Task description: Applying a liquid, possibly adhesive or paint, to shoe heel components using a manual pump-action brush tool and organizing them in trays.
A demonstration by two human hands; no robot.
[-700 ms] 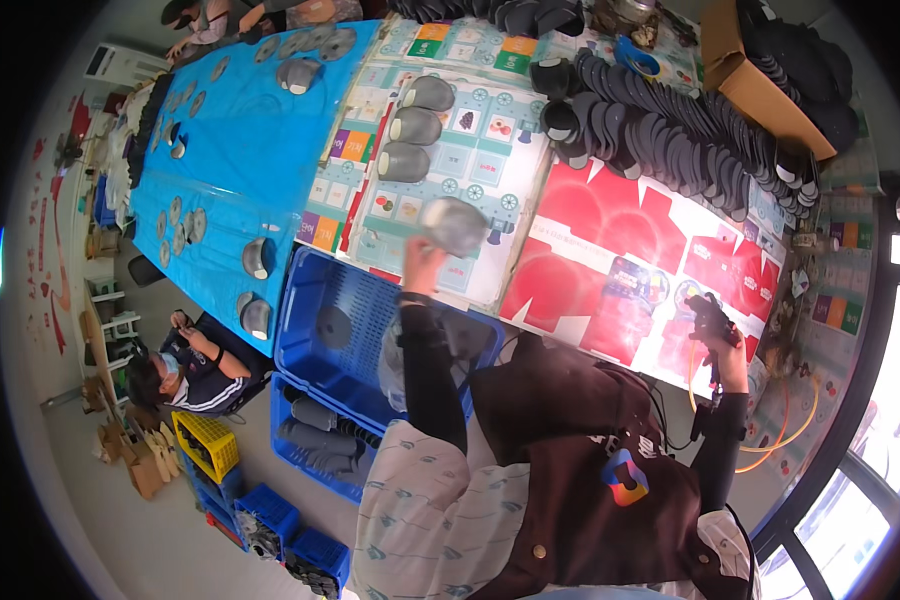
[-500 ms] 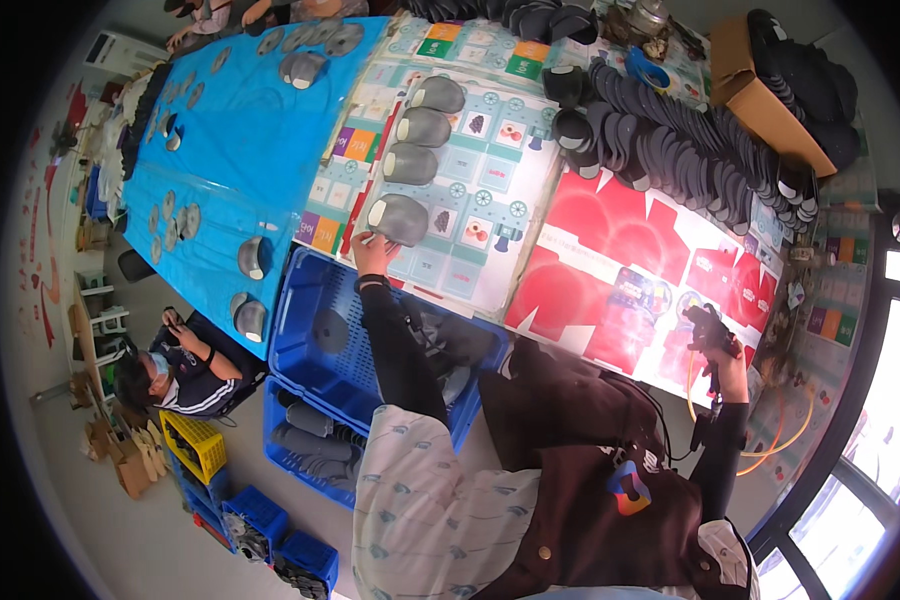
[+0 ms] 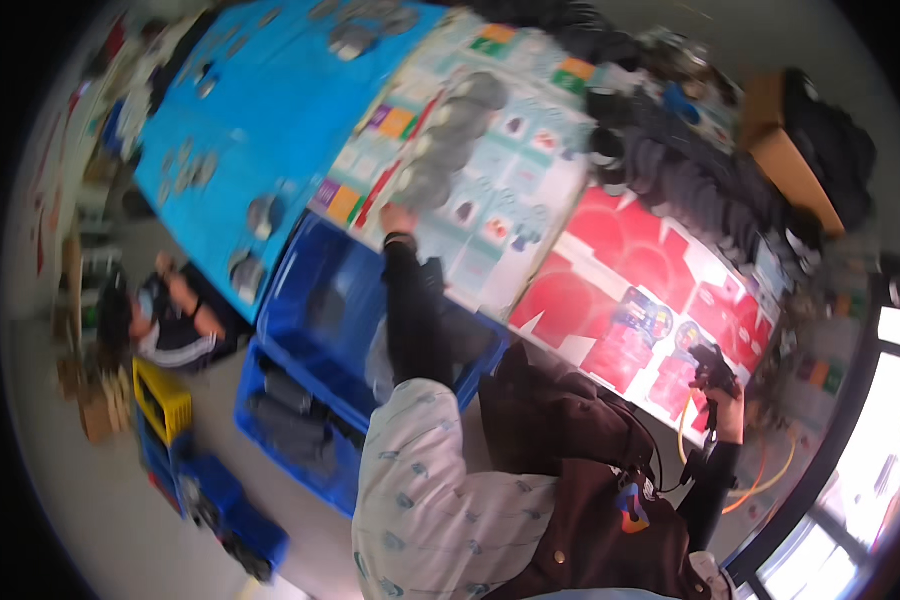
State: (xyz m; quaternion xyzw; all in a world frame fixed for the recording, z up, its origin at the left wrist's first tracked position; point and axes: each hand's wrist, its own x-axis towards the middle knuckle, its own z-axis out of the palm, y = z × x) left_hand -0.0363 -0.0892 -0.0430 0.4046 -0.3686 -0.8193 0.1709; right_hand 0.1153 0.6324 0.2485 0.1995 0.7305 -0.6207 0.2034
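My left hand (image 3: pixel 400 218) reaches over the table's near left corner and meets the near edge of a grey rounded piece (image 3: pixel 422 187) with a pale patch at one end. Its fingers are smeared by motion, so their grip is unclear. That piece is the nearest in a close row of several grey rounded pieces (image 3: pixel 460 118) running away from me. Off to the right, my right hand (image 3: pixel 727 400) is closed around a black tool (image 3: pixel 712 368) above the red printed sheet (image 3: pixel 610 290). A yellow hose (image 3: pixel 684 425) hangs beside it; the tool's exact kind is not clear.
Long rows of black curved pieces (image 3: pixel 710 170) lie along the far right, near a cardboard box (image 3: pixel 765 140). Blue crates (image 3: pixel 305 290) stand below the table edge. A blue-covered table (image 3: pixel 270 130) with scattered grey pieces is on the left, with a seated person (image 3: pixel 175 320) beside it.
My left hand has moved forward, and the nearest grey piece now sits closer to the rest of its row. The view has turned and blurred. My right hand still holds the black tool.
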